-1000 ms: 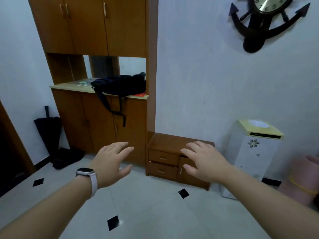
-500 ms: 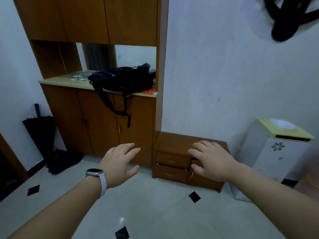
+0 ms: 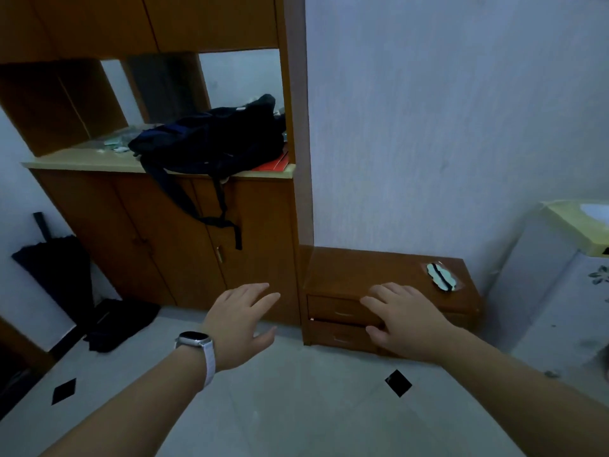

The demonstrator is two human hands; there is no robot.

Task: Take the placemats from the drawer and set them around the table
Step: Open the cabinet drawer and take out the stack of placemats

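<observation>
Directly ahead of the right hand, a low chest stands against the wall with its upper drawer and lower drawer both closed. No placemats are visible; by judgement they lie inside one of these two drawers, and which one cannot be told. No table is in view. The right hand is held out palm down, fingers spread and holding nothing, and it overlaps the drawer fronts in the view; whether it touches them cannot be determined. The left hand, with a watch at the wrist, is likewise spread and holding nothing, level with the right and to the left of the chest. Beyond the left hand stands a tall cupboard, with a dark backpack on its counter and a strap hanging over a door. A small flat patterned item lies on the chest top, past the right hand and to its right. Risks noted: the drawer handles are small and low, so a hurried grip may slip. The chest looks light and may slide on the smooth floor if pulled sharply. A drawer drawn out too far could drop, and opening the wrong drawer would cost time.
</observation>
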